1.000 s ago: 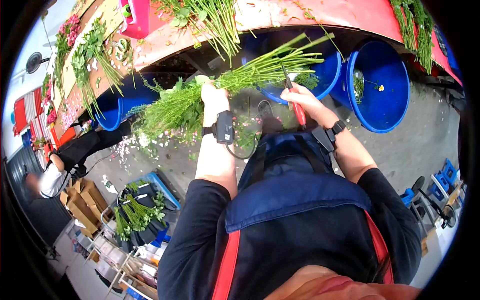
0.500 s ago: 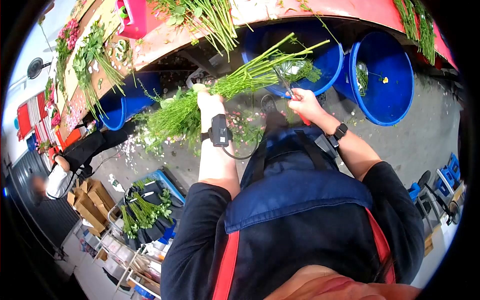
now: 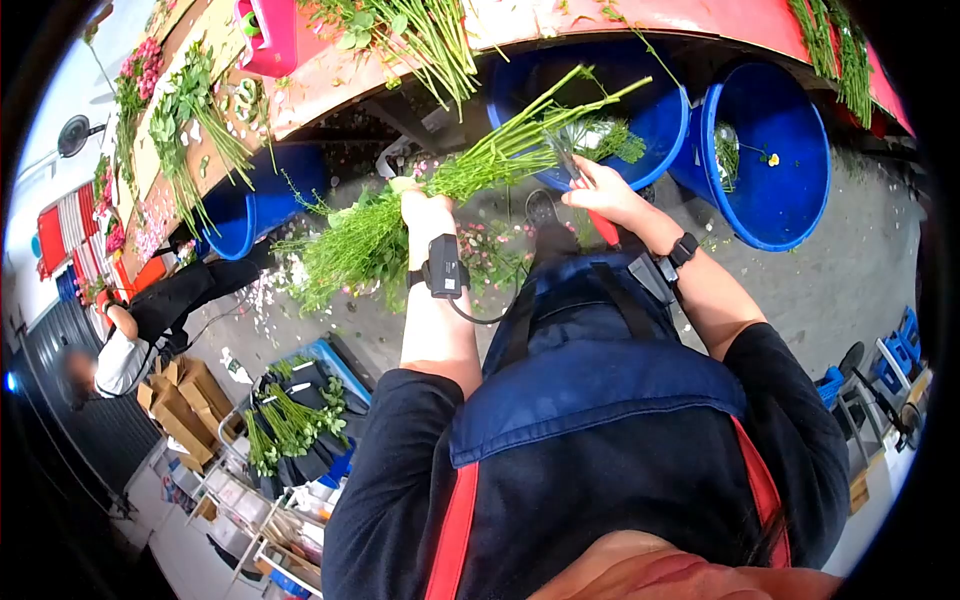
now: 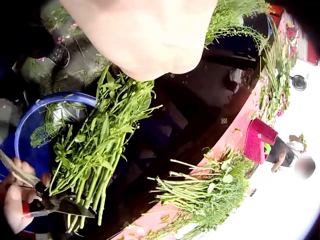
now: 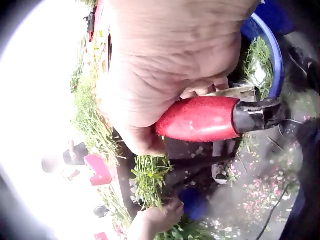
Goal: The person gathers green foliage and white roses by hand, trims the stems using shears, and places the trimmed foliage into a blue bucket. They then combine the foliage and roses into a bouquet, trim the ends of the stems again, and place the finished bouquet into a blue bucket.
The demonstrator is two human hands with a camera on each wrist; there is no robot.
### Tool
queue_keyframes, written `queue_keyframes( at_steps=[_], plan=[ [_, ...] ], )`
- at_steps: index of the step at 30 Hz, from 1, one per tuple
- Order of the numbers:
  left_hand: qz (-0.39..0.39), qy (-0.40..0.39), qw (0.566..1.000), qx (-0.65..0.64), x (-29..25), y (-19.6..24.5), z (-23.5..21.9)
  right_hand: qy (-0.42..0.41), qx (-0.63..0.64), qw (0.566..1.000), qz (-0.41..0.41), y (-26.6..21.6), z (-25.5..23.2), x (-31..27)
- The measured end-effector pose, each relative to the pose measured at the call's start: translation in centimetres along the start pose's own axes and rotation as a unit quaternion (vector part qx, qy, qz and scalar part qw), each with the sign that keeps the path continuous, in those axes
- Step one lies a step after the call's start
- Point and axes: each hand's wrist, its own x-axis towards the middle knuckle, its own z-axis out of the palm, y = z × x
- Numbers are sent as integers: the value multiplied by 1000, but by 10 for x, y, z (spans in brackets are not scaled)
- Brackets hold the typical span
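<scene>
My left hand [image 3: 428,208] grips a bunch of green leafy stems [image 3: 352,240] around its middle. The leafy tops spread to the left, and the bare stem ends point right over a blue bucket [image 3: 672,150]. In my right hand [image 3: 614,200] are red-handled pruning shears [image 3: 604,228], held close to those ends. Seen from the left wrist, the shears' dark blades [image 4: 75,208] stand parted at the stem ends. The right wrist view shows the red handle [image 5: 200,119] under the palm, with the blades hidden.
Another blue bucket [image 3: 770,225] stands at the right with a few sprigs inside. A red-covered table [image 3: 560,20] bears more stem bunches [image 3: 420,50] and a pink container [image 3: 270,45]. Petals litter the floor. Another person [image 3: 120,360] is at the left.
Most stem ends at the right of the bunch have become shorter, leaving a few long ones sticking out. The right hand with the shears dipped slightly, then rose back beside the ends.
</scene>
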Motion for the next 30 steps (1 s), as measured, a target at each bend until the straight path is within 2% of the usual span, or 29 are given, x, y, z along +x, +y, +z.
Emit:
queue_keyframes(
  at_steps=[5, 8, 11, 12, 15, 16, 18, 20, 22, 24, 26, 27, 29, 30],
  plan=[
    [-2, -38, 998, -57, -6, 16, 0, 0, 62, 998, 11, 2, 5, -11],
    [42, -19, 999, 17, -13, 15, -1, 6, 81, 997, -18, 9, 5, 0],
    [66, -34, 996, 47, -16, 22, -5, -38, 46, 998, -37, 10, -5, 7],
    [72, -20, 996, 54, -9, 9, -4, -33, 38, 998, -33, 12, -6, 8],
    [15, 2, 1000, 7, -10, 15, -2, -37, 99, 993, -43, 19, -1, 10],
    [4, -34, 999, -10, -24, 44, -10, -20, 97, 994, -36, 18, 3, 9],
    [-13, -42, 998, -48, -24, 39, -12, 15, 94, 995, -19, 10, 10, 1],
    [-47, -31, 995, -77, -22, 30, -12, 36, 37, 998, -25, -1, 6, -10],
    [-26, -67, 992, -102, -2, -1, -12, 47, 21, 998, -37, 1, 5, -17],
    [-25, -84, 991, -105, 6, -9, -13, 49, 42, 996, -56, 11, -1, -24],
    [-47, -83, 992, -86, 5, -11, -15, 20, 70, 997, -10, 14, -2, -25],
    [-32, -71, 994, -82, 5, -13, -15, 8, 85, 996, 13, 14, -1, -25],
    [-4, -48, 996, -73, 6, -22, -11, -27, 112, 993, 3, 17, 4, -14],
    [-18, -50, 989, -135, 6, -26, -7, -36, 123, 992, -6, 16, 7, -7]
  ],
)
